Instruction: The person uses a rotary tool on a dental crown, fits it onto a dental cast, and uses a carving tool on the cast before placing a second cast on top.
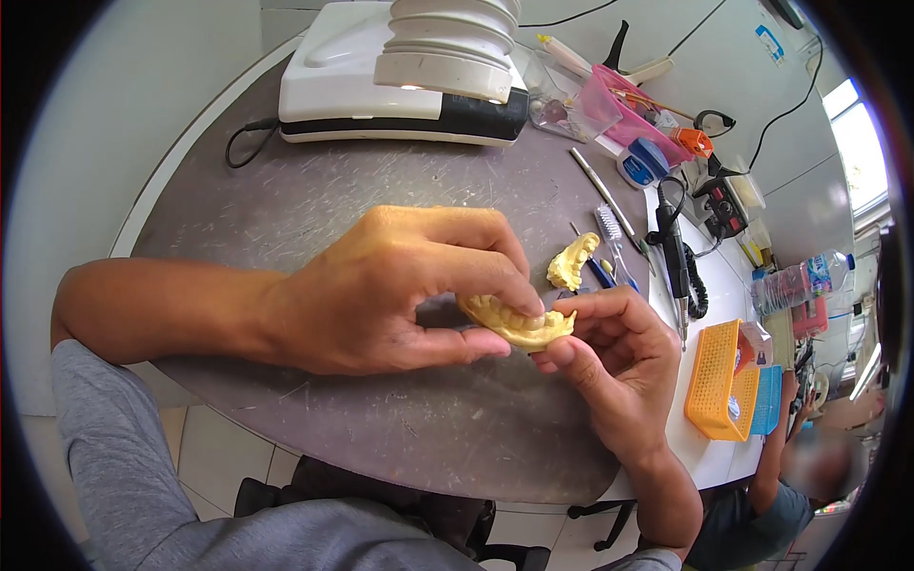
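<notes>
A yellow dental plaster model [517,326] with a row of teeth is held above the grey table between both hands. My left hand [400,285] grips its left part, thumb below and fingertips on the teeth. At the model's right end, my right hand [614,357] pinches it between thumb and fingers. A second yellow dental model [573,260] lies on the table just beyond my right hand. Next to it are a small brush [607,225] with clear handle and blue-handled tools [602,273], partly hidden behind that model.
At the back stands a white machine [362,81] with a ribbed hose [447,43]. A pink basket [628,109], a blue-lidded jar [643,162], a black handpiece [672,252], a water bottle [802,281] and a yellow basket [712,381] line the right side. A co-worker [762,519] sits at lower right.
</notes>
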Action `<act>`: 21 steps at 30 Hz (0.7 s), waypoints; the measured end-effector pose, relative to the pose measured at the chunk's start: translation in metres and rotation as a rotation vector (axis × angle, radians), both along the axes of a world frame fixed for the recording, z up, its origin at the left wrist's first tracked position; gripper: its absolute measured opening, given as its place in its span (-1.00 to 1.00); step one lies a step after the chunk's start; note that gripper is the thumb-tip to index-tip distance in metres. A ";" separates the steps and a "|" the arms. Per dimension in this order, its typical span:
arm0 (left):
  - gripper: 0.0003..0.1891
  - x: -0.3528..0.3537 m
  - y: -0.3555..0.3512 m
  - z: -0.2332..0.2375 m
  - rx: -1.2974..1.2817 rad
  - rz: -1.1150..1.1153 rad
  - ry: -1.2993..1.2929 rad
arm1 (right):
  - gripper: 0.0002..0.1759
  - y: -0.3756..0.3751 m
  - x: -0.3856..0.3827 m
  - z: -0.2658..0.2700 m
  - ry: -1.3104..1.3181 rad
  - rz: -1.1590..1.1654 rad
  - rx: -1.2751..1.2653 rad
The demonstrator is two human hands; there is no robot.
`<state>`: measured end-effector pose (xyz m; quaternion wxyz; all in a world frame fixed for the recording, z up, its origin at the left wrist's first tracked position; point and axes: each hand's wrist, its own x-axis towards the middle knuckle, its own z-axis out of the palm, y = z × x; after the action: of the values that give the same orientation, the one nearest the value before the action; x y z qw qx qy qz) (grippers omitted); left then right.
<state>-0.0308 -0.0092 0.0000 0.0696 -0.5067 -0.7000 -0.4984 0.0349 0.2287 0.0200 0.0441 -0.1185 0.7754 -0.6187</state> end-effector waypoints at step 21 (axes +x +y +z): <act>-0.59 0.000 0.001 0.002 -0.025 0.053 0.087 | -0.70 0.002 -0.002 0.000 -0.023 0.032 -0.033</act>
<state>-0.0311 -0.0085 0.0019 0.1068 -0.5101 -0.7155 -0.4652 0.0330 0.2305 0.0201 0.0611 -0.1246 0.7624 -0.6320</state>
